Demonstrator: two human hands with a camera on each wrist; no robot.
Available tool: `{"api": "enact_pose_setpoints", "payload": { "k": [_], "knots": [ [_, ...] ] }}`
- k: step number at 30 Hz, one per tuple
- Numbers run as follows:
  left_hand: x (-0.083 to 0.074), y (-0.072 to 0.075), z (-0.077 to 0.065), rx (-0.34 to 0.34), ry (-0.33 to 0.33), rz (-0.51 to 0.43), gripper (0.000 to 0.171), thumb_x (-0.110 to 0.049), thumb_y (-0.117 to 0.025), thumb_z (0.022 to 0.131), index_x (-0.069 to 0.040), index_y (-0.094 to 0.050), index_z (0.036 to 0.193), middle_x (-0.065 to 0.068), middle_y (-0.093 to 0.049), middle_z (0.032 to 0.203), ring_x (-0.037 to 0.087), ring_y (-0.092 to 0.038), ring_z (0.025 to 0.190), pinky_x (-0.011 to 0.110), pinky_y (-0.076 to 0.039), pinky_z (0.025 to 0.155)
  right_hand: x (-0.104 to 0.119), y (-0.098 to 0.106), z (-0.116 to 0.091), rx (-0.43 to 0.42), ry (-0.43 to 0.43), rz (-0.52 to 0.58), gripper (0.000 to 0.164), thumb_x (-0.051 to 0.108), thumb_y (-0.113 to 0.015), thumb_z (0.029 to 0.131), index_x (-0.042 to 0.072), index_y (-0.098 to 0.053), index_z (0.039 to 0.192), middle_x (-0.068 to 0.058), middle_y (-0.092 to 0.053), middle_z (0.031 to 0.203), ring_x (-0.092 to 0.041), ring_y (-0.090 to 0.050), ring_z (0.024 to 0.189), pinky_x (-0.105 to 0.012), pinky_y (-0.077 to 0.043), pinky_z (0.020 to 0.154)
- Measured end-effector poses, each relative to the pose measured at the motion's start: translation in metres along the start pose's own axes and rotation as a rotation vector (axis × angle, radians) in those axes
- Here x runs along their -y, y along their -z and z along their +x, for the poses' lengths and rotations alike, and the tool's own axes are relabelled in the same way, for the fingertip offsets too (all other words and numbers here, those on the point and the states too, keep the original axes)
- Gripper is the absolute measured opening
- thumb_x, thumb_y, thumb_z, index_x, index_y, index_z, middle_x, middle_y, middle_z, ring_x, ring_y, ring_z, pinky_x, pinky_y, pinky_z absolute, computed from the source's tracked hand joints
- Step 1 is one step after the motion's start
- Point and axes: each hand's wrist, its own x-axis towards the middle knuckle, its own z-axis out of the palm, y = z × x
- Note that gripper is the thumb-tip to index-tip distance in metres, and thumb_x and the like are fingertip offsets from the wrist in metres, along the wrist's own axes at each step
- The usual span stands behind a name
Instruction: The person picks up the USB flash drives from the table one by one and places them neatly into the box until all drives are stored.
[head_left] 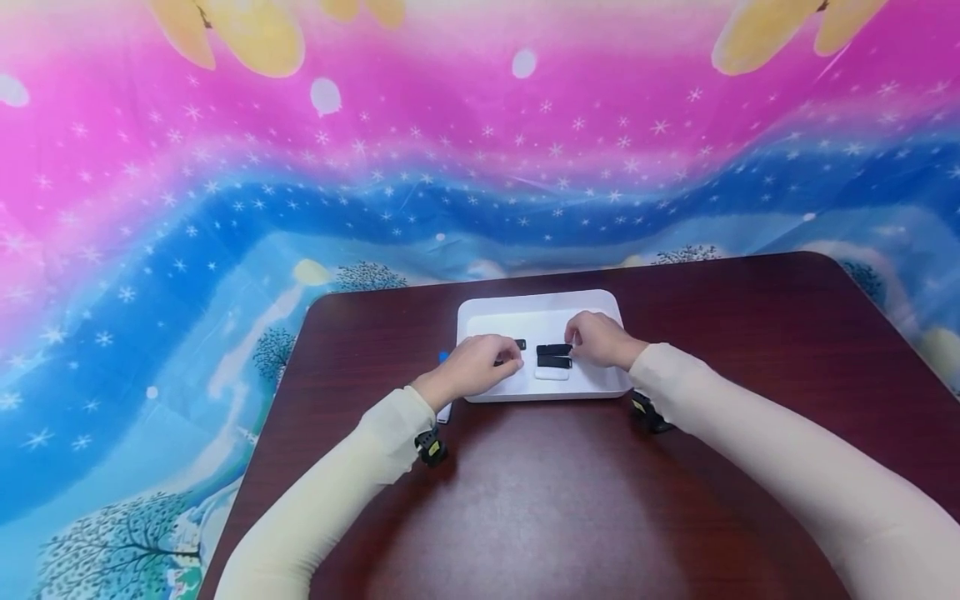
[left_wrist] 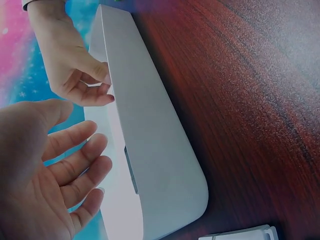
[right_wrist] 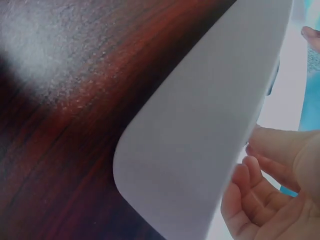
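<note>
So, right hand (head_left: 597,337) is at the right end of the far black stick (head_left: 554,350) in the white tray (head_left: 551,397), fingertips drawn in, but I can't tell if they've pinched it. Left hand (head_left: 480,364) hovers over the tray's left side, loosely open, holding nothing. The near black stick (head_left: 553,362) and white stick (head_left: 552,375) lie close by, so a sloppy finger could knock them crooked. Dipping the left could bump the partly hidden black stick (head_left: 521,343).

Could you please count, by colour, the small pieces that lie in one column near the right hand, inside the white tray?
Black pieces: 2
White piece: 1
Total: 3
</note>
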Motion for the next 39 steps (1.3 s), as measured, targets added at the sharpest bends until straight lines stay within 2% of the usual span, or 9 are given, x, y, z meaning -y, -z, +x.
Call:
{"api": "enact_pose_setpoints", "payload": {
  "k": [4, 9, 13, 25, 32, 39],
  "knots": [
    [-0.002, -0.001, 0.0, 0.002, 0.004, -0.001, 0.018, -0.029, -0.06, 0.102, -0.017, -0.073, 0.105, -0.003, -0.071, 0.098, 0.012, -0.062, 0.089, 0.034, -0.052, 0.088, -0.001, 0.004, -0.003, 0.004, 0.011, 0.045, 0.017, 0.012, -0.072, 0.09, -0.001, -0.072, 0.101, -0.01, -0.068, 0.085, -0.019, -0.058, 0.074, -0.033, -0.047, 0.071],
    [-0.003, -0.001, 0.0, -0.003, 0.002, -0.005, 0.018, -0.029, -0.06, 0.102, -0.017, -0.073, 0.105, -0.003, -0.072, 0.1, 0.012, -0.063, 0.091, 0.035, -0.052, 0.09, 0.0, 0.011, -0.008, -0.044, 0.035, 0.098, 0.02, 0.019, -0.068, 0.094, 0.0, -0.073, 0.097, -0.01, -0.069, 0.081, -0.017, -0.056, 0.067, -0.029, -0.044, 0.064],
    [-0.004, -0.001, -0.001, -0.016, -0.004, -0.017, 0.017, -0.028, -0.06, 0.102, -0.018, -0.073, 0.105, -0.003, -0.072, 0.101, 0.012, -0.063, 0.093, 0.035, -0.052, 0.091, 0.001, 0.014, -0.011, -0.087, 0.047, 0.127, 0.021, 0.02, -0.067, 0.095, 0.0, -0.074, 0.097, -0.009, -0.069, 0.083, -0.017, -0.055, 0.069, -0.029, -0.043, 0.064],
    [-0.007, 0.008, -0.011, -0.04, -0.008, -0.039, 0.017, -0.029, -0.06, 0.102, -0.019, -0.073, 0.107, -0.003, -0.073, 0.105, 0.013, -0.066, 0.1, 0.037, -0.053, 0.095, 0.012, 0.016, -0.021, -0.13, 0.105, 0.177, 0.018, 0.02, -0.065, 0.096, 0.005, -0.075, 0.097, -0.005, -0.072, 0.084, -0.017, -0.061, 0.077, -0.033, -0.049, 0.074],
    [-0.002, 0.015, -0.017, -0.073, -0.032, -0.048, 0.021, -0.029, -0.06, 0.102, -0.016, -0.073, 0.111, -0.002, -0.073, 0.107, 0.014, -0.066, 0.103, 0.038, -0.053, 0.095, 0.027, 0.02, -0.026, -0.129, 0.113, 0.191, 0.019, 0.023, -0.066, 0.096, 0.007, -0.076, 0.098, -0.004, -0.072, 0.086, -0.017, -0.063, 0.076, -0.032, -0.051, 0.071],
    [0.005, 0.017, -0.028, -0.096, -0.001, -0.045, 0.021, -0.028, -0.061, 0.101, -0.014, -0.073, 0.112, -0.002, -0.073, 0.108, 0.014, -0.065, 0.103, 0.039, -0.053, 0.095, 0.037, 0.02, -0.031, -0.13, 0.157, 0.195, 0.018, 0.022, -0.066, 0.095, 0.007, -0.075, 0.096, -0.003, -0.071, 0.083, -0.016, -0.061, 0.072, -0.03, -0.048, 0.066]
  ]
}}
